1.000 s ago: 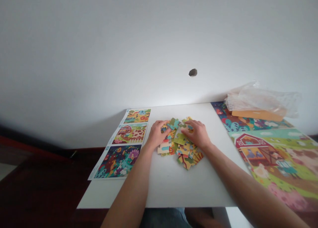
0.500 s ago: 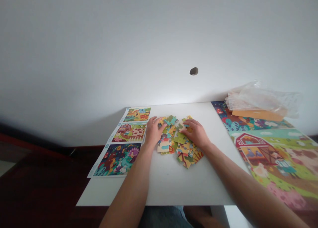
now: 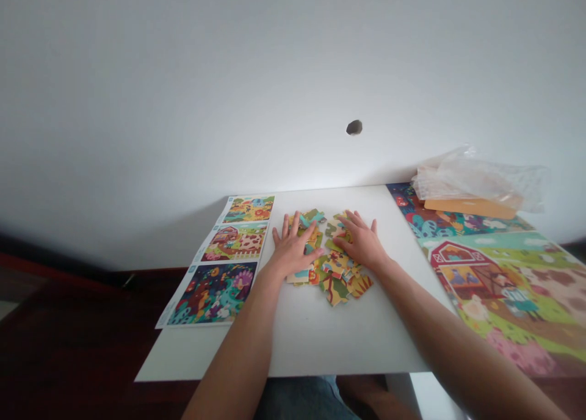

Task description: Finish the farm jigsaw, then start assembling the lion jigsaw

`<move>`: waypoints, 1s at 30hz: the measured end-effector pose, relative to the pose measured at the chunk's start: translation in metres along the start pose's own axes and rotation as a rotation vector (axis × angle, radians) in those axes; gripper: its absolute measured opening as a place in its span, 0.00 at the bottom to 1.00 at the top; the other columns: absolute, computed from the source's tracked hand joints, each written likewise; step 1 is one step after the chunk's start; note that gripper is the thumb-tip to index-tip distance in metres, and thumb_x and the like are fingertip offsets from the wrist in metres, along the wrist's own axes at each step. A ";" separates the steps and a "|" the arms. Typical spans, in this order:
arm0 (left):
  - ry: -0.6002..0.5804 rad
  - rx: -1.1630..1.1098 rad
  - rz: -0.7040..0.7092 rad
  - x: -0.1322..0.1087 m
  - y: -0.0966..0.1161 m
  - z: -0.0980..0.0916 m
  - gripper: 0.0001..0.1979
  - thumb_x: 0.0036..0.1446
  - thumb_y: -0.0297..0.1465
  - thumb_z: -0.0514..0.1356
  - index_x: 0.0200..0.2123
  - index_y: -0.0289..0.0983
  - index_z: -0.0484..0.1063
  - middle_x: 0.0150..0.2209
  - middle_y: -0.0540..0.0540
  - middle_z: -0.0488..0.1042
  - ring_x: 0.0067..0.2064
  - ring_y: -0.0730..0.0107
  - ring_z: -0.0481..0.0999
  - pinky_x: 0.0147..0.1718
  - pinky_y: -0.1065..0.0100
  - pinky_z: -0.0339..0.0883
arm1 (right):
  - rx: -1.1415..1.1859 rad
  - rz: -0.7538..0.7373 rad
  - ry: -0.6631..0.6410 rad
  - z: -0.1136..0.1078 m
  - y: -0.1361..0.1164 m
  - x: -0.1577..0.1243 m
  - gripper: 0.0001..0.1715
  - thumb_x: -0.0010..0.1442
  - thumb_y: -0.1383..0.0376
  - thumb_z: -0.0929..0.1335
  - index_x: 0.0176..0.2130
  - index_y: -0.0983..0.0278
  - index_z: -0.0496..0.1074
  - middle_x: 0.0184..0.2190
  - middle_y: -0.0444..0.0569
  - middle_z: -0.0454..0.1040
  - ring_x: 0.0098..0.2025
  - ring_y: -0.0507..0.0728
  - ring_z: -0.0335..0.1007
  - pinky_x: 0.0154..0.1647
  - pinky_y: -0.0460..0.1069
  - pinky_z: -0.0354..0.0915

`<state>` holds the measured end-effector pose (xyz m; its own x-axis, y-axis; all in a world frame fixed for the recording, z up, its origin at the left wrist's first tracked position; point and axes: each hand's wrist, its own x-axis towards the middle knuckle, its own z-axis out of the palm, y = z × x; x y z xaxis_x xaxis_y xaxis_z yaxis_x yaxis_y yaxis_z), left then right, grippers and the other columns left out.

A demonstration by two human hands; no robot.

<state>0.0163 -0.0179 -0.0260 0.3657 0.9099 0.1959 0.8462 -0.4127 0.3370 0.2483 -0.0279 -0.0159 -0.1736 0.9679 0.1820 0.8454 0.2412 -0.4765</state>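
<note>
L hand (image 3: pixel 291 252) splayed over puzzle pieces (image 3: pixel 337 287) | R hand (image 3: pixel 365 244) spread over their right edge | grip: both released | white desk (image 3: pixel 306 340) below

Puzzle pieces (image 3: pixel 336 279) at lower centre carry green, yellow and red print. The bench (image 3: pixel 315 343) is plain white.

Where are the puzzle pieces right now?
In the head view's lower centre, the puzzle pieces lie on the table, under and between the left hand and right hand, right of the picture sheet.
</note>
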 end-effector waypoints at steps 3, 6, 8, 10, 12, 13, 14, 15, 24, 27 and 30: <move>-0.028 0.002 0.070 -0.005 0.010 -0.001 0.39 0.55 0.50 0.62 0.67 0.54 0.54 0.73 0.41 0.37 0.71 0.33 0.32 0.58 0.25 0.34 | -0.006 0.047 0.025 0.004 0.001 0.001 0.33 0.63 0.51 0.66 0.64 0.56 0.61 0.69 0.54 0.53 0.71 0.70 0.44 0.62 0.80 0.35; -0.022 0.001 0.084 -0.006 0.014 0.000 0.38 0.55 0.51 0.62 0.67 0.54 0.54 0.73 0.42 0.36 0.71 0.34 0.33 0.59 0.25 0.33 | 0.003 0.081 0.041 0.003 0.001 0.000 0.31 0.65 0.50 0.64 0.63 0.56 0.62 0.68 0.54 0.55 0.70 0.70 0.45 0.62 0.81 0.35; 0.000 0.002 0.025 -0.005 0.011 0.001 0.36 0.57 0.51 0.60 0.67 0.53 0.56 0.73 0.41 0.38 0.71 0.33 0.34 0.58 0.25 0.34 | 0.010 0.046 0.027 0.000 0.000 -0.001 0.33 0.64 0.51 0.64 0.64 0.56 0.61 0.69 0.54 0.53 0.71 0.71 0.43 0.61 0.81 0.34; 0.025 0.003 -0.051 -0.002 0.005 0.002 0.34 0.58 0.51 0.59 0.66 0.51 0.58 0.72 0.40 0.41 0.70 0.31 0.36 0.58 0.24 0.36 | 0.008 0.001 -0.011 -0.003 -0.002 -0.002 0.37 0.61 0.52 0.67 0.65 0.56 0.59 0.70 0.55 0.51 0.71 0.72 0.41 0.61 0.82 0.32; 0.059 -0.002 -0.110 -0.001 -0.001 0.003 0.34 0.57 0.51 0.60 0.65 0.51 0.61 0.72 0.39 0.44 0.70 0.30 0.39 0.58 0.24 0.38 | 0.003 -0.003 -0.041 -0.006 -0.002 -0.003 0.39 0.58 0.55 0.68 0.66 0.56 0.59 0.70 0.55 0.50 0.71 0.73 0.40 0.60 0.83 0.30; 0.080 -0.006 -0.128 0.000 -0.004 0.004 0.34 0.56 0.50 0.61 0.64 0.51 0.62 0.71 0.39 0.46 0.70 0.30 0.40 0.58 0.25 0.38 | 0.003 0.007 -0.045 -0.006 -0.002 -0.002 0.39 0.57 0.57 0.69 0.65 0.56 0.59 0.70 0.55 0.49 0.71 0.73 0.40 0.60 0.83 0.30; 0.101 -0.008 -0.141 0.000 -0.006 0.005 0.33 0.56 0.50 0.61 0.64 0.51 0.63 0.71 0.39 0.48 0.70 0.30 0.41 0.58 0.26 0.39 | 0.004 0.019 -0.043 -0.006 -0.002 -0.002 0.39 0.57 0.59 0.68 0.65 0.56 0.59 0.70 0.54 0.50 0.71 0.73 0.40 0.60 0.83 0.29; 0.119 -0.006 -0.149 0.001 -0.008 0.006 0.32 0.56 0.50 0.61 0.63 0.51 0.63 0.70 0.39 0.49 0.70 0.31 0.43 0.59 0.26 0.40 | 0.006 0.027 -0.034 -0.006 -0.001 -0.002 0.38 0.57 0.60 0.68 0.65 0.56 0.60 0.70 0.54 0.50 0.71 0.73 0.40 0.60 0.83 0.29; 0.187 0.098 -0.219 0.006 -0.008 0.005 0.25 0.60 0.44 0.60 0.59 0.46 0.69 0.64 0.41 0.62 0.65 0.48 0.60 0.62 0.47 0.55 | 0.040 -0.012 0.025 0.001 0.002 0.000 0.26 0.58 0.60 0.69 0.56 0.56 0.70 0.67 0.53 0.58 0.69 0.70 0.48 0.61 0.81 0.31; 0.250 0.078 -0.206 0.007 -0.008 0.000 0.25 0.57 0.44 0.64 0.56 0.45 0.72 0.58 0.41 0.68 0.60 0.51 0.66 0.60 0.52 0.60 | 0.079 -0.039 0.088 -0.001 0.002 -0.001 0.21 0.59 0.60 0.68 0.52 0.56 0.73 0.62 0.54 0.65 0.65 0.69 0.56 0.62 0.80 0.32; 0.302 0.067 -0.235 0.006 -0.005 -0.005 0.25 0.53 0.45 0.66 0.54 0.45 0.75 0.51 0.41 0.70 0.54 0.53 0.71 0.55 0.55 0.64 | 0.106 -0.100 0.167 -0.005 -0.001 -0.003 0.15 0.60 0.60 0.67 0.47 0.57 0.75 0.54 0.53 0.72 0.57 0.65 0.66 0.64 0.76 0.35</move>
<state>0.0120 -0.0101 -0.0221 0.0364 0.9216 0.3865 0.9204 -0.1816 0.3462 0.2509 -0.0309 -0.0116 -0.1602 0.9157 0.3685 0.7690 0.3498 -0.5350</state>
